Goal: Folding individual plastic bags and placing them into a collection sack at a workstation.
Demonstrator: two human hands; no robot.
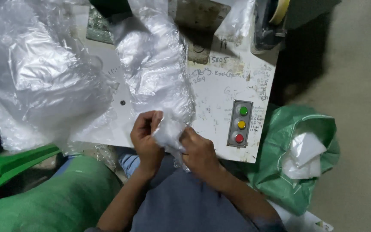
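A long clear plastic bag (155, 64) lies crumpled down the white worktable (220, 94) toward me. Its near end is bunched at the table's front edge, between both hands. My left hand (146, 136) pinches the bunched plastic from the left, fingers curled over it. My right hand (198, 148) grips the same end from the right and slightly below. A large heap of clear plastic bags (35, 73) covers the table's left side.
A grey button panel (240, 123) with green, yellow and red buttons sits at the table's front right. A green woven sack (297, 154) holding white plastic stands on the floor to the right. Another green sack (61, 197) is at lower left, beside a green plastic frame (9, 165).
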